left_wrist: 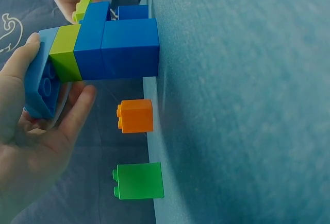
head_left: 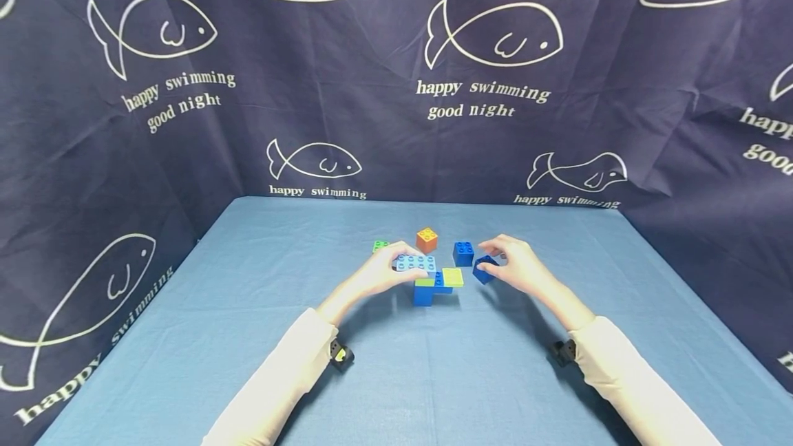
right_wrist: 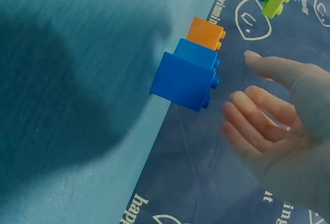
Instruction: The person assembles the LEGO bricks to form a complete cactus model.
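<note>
Centrally on the blue tablecloth, a small stack of toy bricks is seen, and both hands are held at its sides. The light blue brick on top of the stack is gripped by the left hand, with the thumb on one edge and the fingers curled round the other; beneath it, a lime green brick and dark blue bricks are shown in the left wrist view, resting on the cloth. The right hand is held just right of the stack, its fingers loosely bent and apart. In the right wrist view nothing is clasped by it, and a dark blue brick is seen close before the fingertips without being touched. A second dark blue brick lies just behind that one. An orange brick and a green brick are set apart on the cloth beyond the stack. No box, tray or other container is visible; all bricks lie directly on the cloth. A navy curtain printed with fish is hung around the table.
</note>
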Available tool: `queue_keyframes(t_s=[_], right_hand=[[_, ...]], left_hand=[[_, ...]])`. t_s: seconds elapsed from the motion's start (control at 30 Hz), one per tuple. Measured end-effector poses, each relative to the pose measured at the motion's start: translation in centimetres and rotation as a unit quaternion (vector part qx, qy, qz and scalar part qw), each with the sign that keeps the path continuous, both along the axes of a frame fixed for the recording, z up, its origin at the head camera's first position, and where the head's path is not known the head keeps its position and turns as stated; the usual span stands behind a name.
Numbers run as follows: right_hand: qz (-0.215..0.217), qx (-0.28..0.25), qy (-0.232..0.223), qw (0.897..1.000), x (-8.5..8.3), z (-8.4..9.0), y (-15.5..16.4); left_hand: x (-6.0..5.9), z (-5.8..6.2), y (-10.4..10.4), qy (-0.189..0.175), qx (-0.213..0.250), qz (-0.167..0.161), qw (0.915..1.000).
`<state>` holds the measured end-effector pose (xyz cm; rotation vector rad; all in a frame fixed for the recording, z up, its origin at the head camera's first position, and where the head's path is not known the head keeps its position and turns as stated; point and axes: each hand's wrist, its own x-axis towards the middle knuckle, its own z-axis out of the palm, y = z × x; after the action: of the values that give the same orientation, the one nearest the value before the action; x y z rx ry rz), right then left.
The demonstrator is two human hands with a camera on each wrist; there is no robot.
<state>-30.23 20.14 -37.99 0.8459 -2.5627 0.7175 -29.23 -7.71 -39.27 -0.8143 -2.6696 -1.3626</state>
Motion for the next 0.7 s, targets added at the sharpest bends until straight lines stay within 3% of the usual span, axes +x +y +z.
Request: queue_keyframes(t_s=[0.43,0.7], right_hand=[[-0.071,0.008,-0.063,0.995,-0.63,-0.49,0.39],[-0.076,0.007,-0.061,0.995,-0.94,-0.83,0.38]], left_hand=[[-0.19,-0.14,-0.23,0.003,0.001,-0.011,0.9999],[-0.01,0.14,-0.04,0.0,0.0,0.0,1.0]])
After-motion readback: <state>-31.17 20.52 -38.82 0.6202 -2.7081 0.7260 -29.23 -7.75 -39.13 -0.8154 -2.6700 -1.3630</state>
